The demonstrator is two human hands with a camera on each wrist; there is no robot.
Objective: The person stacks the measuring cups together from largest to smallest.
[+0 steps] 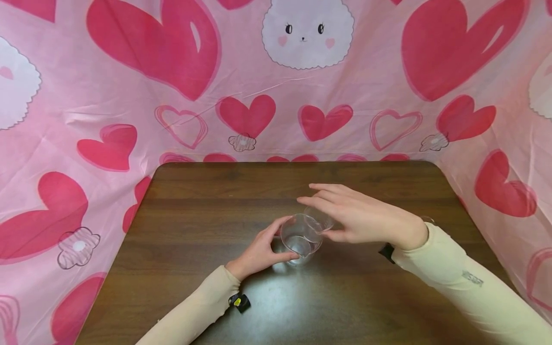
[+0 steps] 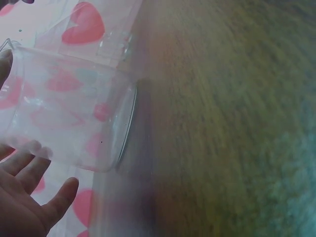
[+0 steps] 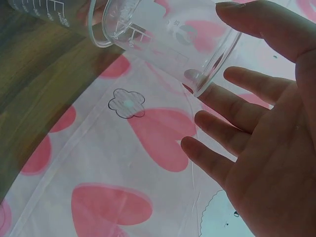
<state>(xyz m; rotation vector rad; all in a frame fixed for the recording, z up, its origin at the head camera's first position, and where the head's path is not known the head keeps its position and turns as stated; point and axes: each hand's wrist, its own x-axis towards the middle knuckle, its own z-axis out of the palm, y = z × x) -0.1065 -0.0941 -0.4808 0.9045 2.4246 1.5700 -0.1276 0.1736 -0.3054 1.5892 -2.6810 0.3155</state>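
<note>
A clear glass beaker (image 1: 298,250) stands on the brown table, with my left hand (image 1: 258,249) holding its left side near the rim. The thumb lies along the near side and the other fingers along the far side. Above its mouth, a smaller clear beaker (image 1: 318,221) is tipped on its side, pinched at the base by the thumb and fingers of my right hand (image 1: 358,215). In the right wrist view, the small beaker (image 3: 180,42) has white markings, and its mouth lies right at the rim of the larger beaker (image 3: 64,17). The other right fingers spread outward.
The dark wood table (image 1: 194,225) has rounded far corners. Pink cloth (image 1: 284,115) printed with hearts hangs behind it and along both sides. Black straps with small devices (image 1: 239,303) sit on the wrists.
</note>
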